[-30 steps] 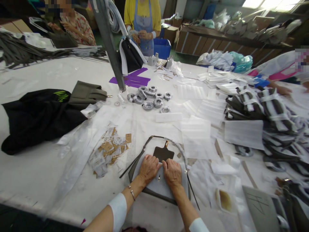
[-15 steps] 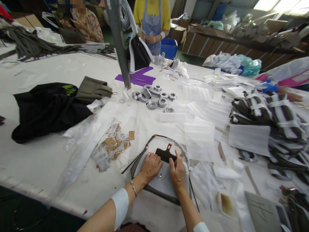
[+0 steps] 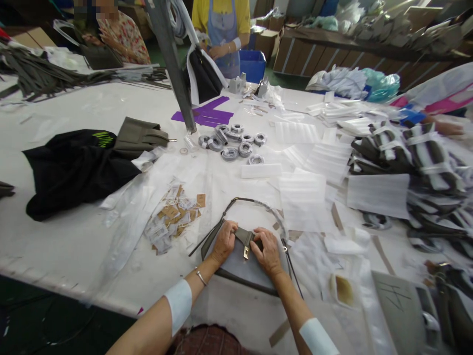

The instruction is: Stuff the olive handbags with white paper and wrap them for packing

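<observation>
1. At the near side of a white worktable (image 3: 66, 246), a rounded, dark olive bag (image 3: 247, 282) lies before the person, a smooth, pale grey sheet (image 3: 236, 268) covering its front.
2. Across the bag's upper middle, an olive flap (image 3: 242, 234) narrows to a shiny, gold-toned metal clasp (image 3: 246, 253); a slim handle (image 3: 247, 199) arches beyond it, its right stretch in clear wrapping.
3. On the flap's left side, the left hand (image 3: 224, 241) bends its fingers inward, closed on the edge.
4. Opposite, the right hand (image 3: 266, 250) curls closed over the flap's right side, thumb near the clasp; its fingertips are partly hidden.
5. Left of the bag, brown card tags (image 3: 170, 212) mingle with crinkled clear plastic; beyond sit ring-shaped grey coils (image 3: 229, 154), and to the right, thin, translucent white sheets (image 3: 302, 202).
</observation>
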`<state>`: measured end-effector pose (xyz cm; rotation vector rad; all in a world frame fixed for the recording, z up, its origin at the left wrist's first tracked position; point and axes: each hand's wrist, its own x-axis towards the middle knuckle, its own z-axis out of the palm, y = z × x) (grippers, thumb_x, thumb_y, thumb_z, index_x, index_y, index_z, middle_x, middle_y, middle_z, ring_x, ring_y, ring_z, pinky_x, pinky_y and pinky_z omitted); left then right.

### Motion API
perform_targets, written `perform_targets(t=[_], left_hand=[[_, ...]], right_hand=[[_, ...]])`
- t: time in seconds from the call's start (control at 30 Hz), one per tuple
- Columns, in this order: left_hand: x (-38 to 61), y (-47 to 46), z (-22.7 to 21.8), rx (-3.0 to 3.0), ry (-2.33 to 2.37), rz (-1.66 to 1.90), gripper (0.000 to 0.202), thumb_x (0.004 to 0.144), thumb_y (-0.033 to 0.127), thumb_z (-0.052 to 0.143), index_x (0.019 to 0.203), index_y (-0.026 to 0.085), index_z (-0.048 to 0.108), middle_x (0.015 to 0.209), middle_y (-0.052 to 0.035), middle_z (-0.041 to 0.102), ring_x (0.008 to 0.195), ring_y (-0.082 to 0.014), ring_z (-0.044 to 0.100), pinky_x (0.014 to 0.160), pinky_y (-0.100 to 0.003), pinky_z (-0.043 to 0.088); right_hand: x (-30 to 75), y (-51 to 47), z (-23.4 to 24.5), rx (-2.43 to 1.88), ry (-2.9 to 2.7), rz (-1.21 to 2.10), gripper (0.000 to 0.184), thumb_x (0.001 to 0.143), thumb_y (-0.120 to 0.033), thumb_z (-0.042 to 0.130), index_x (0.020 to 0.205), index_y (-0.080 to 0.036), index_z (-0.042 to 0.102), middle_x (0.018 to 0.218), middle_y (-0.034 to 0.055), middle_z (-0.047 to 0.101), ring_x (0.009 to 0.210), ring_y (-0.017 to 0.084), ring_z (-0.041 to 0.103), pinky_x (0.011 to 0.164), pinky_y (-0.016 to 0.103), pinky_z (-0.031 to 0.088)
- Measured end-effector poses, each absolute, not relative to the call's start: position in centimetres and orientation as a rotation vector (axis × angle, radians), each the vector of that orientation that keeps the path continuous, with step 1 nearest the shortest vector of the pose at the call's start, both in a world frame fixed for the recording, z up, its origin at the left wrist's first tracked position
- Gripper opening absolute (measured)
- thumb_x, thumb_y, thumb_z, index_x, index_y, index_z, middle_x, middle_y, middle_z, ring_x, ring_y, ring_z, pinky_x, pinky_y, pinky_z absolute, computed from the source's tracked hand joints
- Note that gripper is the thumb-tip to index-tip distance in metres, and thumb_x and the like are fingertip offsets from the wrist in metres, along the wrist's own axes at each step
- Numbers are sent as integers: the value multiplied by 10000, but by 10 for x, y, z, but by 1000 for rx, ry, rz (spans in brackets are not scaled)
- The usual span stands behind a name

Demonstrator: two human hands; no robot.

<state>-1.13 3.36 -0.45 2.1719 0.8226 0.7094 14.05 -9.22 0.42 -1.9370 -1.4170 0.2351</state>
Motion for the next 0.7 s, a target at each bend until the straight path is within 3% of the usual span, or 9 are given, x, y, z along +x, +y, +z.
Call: perform_targets(t=[0.17,0.43,0.57,0.7], left_hand=[[-17,25,6,2239,522,642,249,881,78,358,939,214,558,1074,-65,627,1109,-178,568,1039,-390,466],[-22,15,8,2416,269,494,265,948,129,386,908,202,637,924,-50,665,925,-185,577,864,-352,456],[-20,11,9,2490,127,418,232,940,149,412,927,198,638,1025,-62,673,979,-181,584,893,-339,456],[-24,7,14,2544,28,333,164,919,183,468,898,193,630,932,-51,673,991,-181,602,939,-323,474]], right_hand=[[141,-92,4,-1895,-1483,329,109,819,-191,550,922,-228,544,1120,73,670,1148,244,550,1003,404,385],[141,-89,4,-1931,-1413,349,179,764,-112,466,897,-220,518,1064,61,671,1041,219,569,957,370,391],[140,-89,5,-1941,-1415,350,172,773,-108,461,892,-221,514,1053,67,667,1021,225,566,948,376,381],[140,-89,6,-1949,-1429,350,164,776,-110,472,888,-222,517,1051,70,664,1018,231,558,948,378,372]])
